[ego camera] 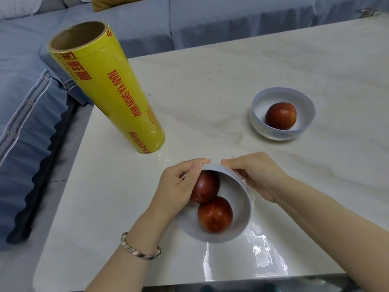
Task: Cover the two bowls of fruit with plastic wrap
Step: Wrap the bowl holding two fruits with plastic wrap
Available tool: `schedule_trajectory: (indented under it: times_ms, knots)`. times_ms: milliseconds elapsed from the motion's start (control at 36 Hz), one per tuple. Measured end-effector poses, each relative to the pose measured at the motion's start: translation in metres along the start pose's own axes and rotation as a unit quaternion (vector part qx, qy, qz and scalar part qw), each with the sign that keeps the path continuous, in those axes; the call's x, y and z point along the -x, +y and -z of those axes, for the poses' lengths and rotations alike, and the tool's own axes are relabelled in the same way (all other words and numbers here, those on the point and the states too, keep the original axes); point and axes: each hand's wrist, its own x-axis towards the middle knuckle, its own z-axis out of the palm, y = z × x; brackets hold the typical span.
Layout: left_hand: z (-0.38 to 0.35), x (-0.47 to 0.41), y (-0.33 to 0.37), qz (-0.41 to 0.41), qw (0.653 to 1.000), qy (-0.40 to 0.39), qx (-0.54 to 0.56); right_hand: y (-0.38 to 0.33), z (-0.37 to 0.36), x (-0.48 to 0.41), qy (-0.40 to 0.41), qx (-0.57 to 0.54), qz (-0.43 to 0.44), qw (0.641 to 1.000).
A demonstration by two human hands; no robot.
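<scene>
A white bowl [240,216] with two red fruits [214,213] sits near the table's front edge. A clear sheet of plastic wrap [263,256] lies over it and spreads onto the table toward me. My left hand [174,186] and my right hand [256,175] pinch the wrap against the bowl's far rim, fingertips almost meeting. A second white bowl [282,95] holding one red fruit [281,116] stands uncovered at the right, farther back. The yellow roll of plastic wrap [105,87] stands upright at the left.
The white marble table [210,81] has its left edge beside a blue sofa [27,123] with cushions. Its front edge runs just below my forearms. A bracelet [139,249] is on my left wrist.
</scene>
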Motion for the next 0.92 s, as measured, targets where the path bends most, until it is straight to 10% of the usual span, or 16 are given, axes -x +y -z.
schedule_trajectory:
  times_ms: [250, 528, 639, 917]
  knots:
    - [0.000, 0.003, 0.002, -0.013, 1.000, -0.019, -0.011, 0.012, 0.007, -0.005, 0.023, 0.061, 0.013, 0.998]
    - [0.000, 0.005, 0.003, -0.005, 1.000, -0.007, -0.015, 0.003, 0.030, 0.011, 0.180, 0.231, 0.268, 0.918]
    - [0.000, 0.003, 0.003, 0.004, 1.000, -0.006, -0.011, 0.003, 0.026, 0.042, 0.087, 0.277, 0.359, 0.887]
    - [-0.001, 0.005, 0.006, 0.011, 1.000, -0.004, -0.014, 0.022, 0.014, 0.022, -0.074, 0.343, 0.209, 0.913]
